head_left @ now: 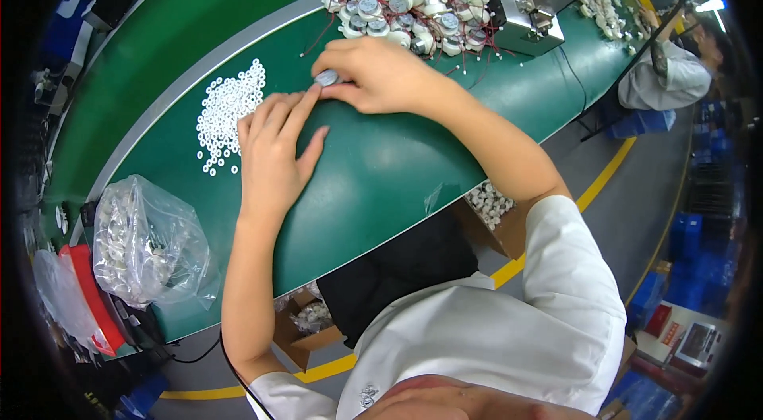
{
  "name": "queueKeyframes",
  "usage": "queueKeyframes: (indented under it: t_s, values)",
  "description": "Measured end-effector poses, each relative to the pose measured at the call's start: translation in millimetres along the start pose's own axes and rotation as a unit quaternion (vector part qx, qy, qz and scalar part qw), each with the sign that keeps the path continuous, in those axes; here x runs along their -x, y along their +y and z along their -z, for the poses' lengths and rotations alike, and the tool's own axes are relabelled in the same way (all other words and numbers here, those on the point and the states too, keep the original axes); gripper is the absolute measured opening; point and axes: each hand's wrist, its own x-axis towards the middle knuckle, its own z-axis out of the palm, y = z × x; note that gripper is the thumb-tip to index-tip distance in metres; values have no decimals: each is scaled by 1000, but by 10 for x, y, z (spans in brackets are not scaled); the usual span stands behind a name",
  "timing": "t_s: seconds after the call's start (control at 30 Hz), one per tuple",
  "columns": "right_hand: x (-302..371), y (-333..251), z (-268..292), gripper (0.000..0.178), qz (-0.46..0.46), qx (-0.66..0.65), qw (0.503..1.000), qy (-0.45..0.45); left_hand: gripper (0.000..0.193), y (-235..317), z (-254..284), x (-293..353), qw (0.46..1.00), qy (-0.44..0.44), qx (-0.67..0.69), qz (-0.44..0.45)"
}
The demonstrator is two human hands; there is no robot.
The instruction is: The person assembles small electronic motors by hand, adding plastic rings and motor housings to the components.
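My right hand (380, 77) pinches a small round part with a grey, disc-like top (326, 78) between thumb and fingers. Its underside is hidden by the fingers. My left hand (276, 142) is open, palm down, its thumb well apart from the fingers. The left index fingertip reaches to the edge of the grey-topped part. Beside the left fingers lies a spread of small white ring washers (229, 106) on the green table (373, 174). Beyond my right hand is a heap of similar round white parts with grey tops and red wires (409, 7).
A metal bench machine (528, 19) stands right of the heap. A clear plastic bag of white parts (147, 241) sits at the table's left, beside a red bin (91, 301). A cardboard box of parts (493, 209) stands below the front edge. Another person (668, 74) sits far right.
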Motion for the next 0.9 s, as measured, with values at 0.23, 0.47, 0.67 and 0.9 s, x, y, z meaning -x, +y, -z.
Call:
queueKeyframes:
  t_s: [0.23,0.47,0.67,0.9]
  values:
    - [286,285,952,22,-113,158,979,58,13,234,676,531,991,88,-8,98]
    - [195,310,997,38,-63,95,987,113,15,-30,1273,1208,922,149,-141,328]
    - [32,-141,608,21,42,50,986,154,46,-392,1445,1575,907,44,-194,372]
    - [90,-546,-141,15,157,-46,986,-24,43,-511,1456,1522,878,-12,-292,379]
